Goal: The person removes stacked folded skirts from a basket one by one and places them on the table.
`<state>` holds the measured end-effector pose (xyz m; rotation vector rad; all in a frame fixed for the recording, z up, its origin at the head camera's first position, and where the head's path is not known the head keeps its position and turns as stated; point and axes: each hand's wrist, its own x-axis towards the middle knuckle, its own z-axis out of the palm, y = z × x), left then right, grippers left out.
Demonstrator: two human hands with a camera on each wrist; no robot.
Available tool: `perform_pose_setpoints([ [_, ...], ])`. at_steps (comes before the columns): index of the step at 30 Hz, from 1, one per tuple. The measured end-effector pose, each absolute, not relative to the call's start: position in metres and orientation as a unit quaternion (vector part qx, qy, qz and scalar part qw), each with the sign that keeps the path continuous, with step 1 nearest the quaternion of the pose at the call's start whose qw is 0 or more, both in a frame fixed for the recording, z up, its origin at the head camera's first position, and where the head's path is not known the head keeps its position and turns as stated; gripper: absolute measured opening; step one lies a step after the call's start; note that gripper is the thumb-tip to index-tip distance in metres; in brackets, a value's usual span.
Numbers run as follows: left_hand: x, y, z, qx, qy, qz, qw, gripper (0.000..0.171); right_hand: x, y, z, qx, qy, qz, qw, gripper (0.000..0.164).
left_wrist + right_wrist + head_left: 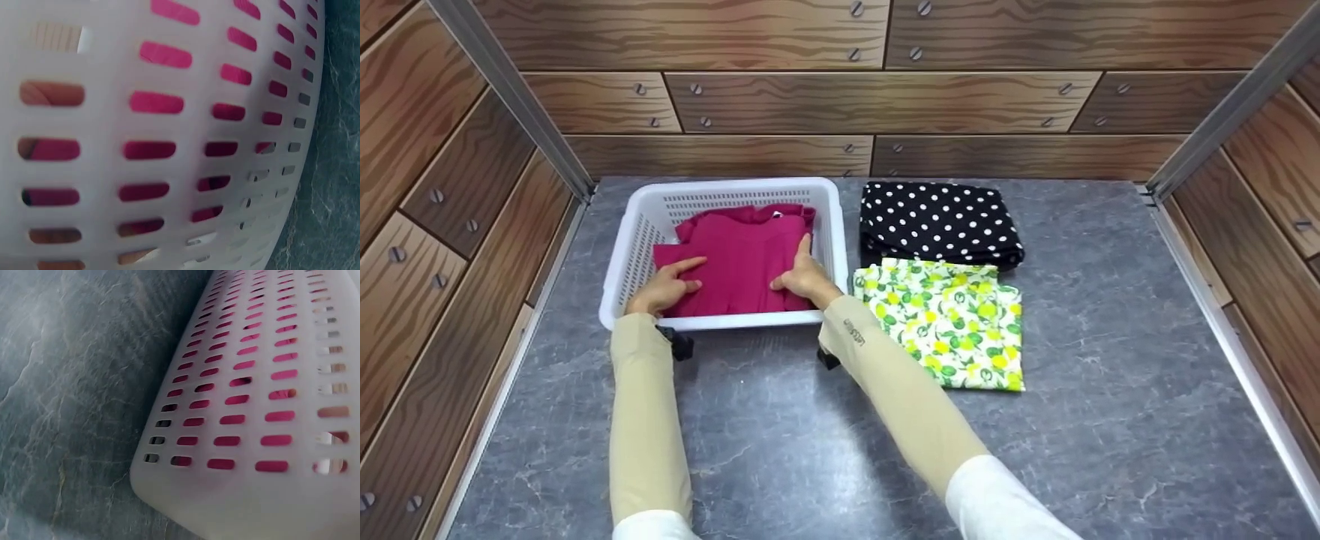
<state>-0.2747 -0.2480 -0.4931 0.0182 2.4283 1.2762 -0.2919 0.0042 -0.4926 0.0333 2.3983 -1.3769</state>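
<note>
A folded magenta garment [739,262] lies inside a white perforated plastic basket [750,322]. My left hand [660,289] reaches over the basket's front left corner, its thumb and a finger extended onto the cloth. At the right side of the garment is my right hand [808,277], with the thumb on the cloth and the index finger stretched along the edge. The other right fingers are hidden. Through the slots of the basket wall [112,135], bits of skin and magenta cloth show in the left wrist view. The right wrist view shows cloth behind the slotted wall [247,433].
Right of the basket lies a folded black cloth with white dots [937,221]. A folded lemon-print cloth [952,330] lies in front of it, partly behind the right sleeve. Wood-patterned panels [780,101] enclose the grey marbled surface [1110,375].
</note>
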Motion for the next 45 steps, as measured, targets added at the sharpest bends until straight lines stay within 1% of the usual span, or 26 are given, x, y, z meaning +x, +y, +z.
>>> perform_pose_setpoints([
  [5,-0.275,-0.248,-0.495,-0.015,0.862,0.464,0.203,0.064,-0.292,0.006,-0.495,0.032,0.807,-0.553,0.204,0.116],
  [10,-0.273,-0.248,-0.496,-0.033,0.837,0.503,0.213,0.073,-0.292,0.008,-0.497,-0.002,0.799,-0.565,0.205,0.117],
  [13,-0.273,-0.249,-0.496,-0.032,0.829,0.516,0.216,0.075,-0.293,0.009,-0.497,-0.027,0.796,-0.561,0.227,0.107],
  [17,-0.273,-0.250,-0.497,-0.019,0.830,0.515,0.211,0.073,-0.294,0.011,-0.496,-0.024,0.789,-0.556,0.262,0.089],
  [20,-0.273,-0.249,-0.496,-0.022,0.833,0.515,0.200,0.071,-0.294,0.011,-0.493,-0.013,0.780,-0.565,0.269,0.085],
  [26,-0.273,-0.245,-0.491,-0.024,0.841,0.513,0.171,0.071,-0.296,0.013,-0.487,-0.019,0.777,-0.575,0.254,0.085],
  [31,-0.270,-0.244,-0.487,-0.021,0.831,0.533,0.158,0.072,-0.295,0.017,-0.482,-0.028,0.776,-0.580,0.247,0.086],
  [45,-0.257,-0.238,-0.466,0.000,0.817,0.569,0.098,0.070,-0.292,0.035,-0.458,-0.101,0.766,-0.601,0.206,0.084],
])
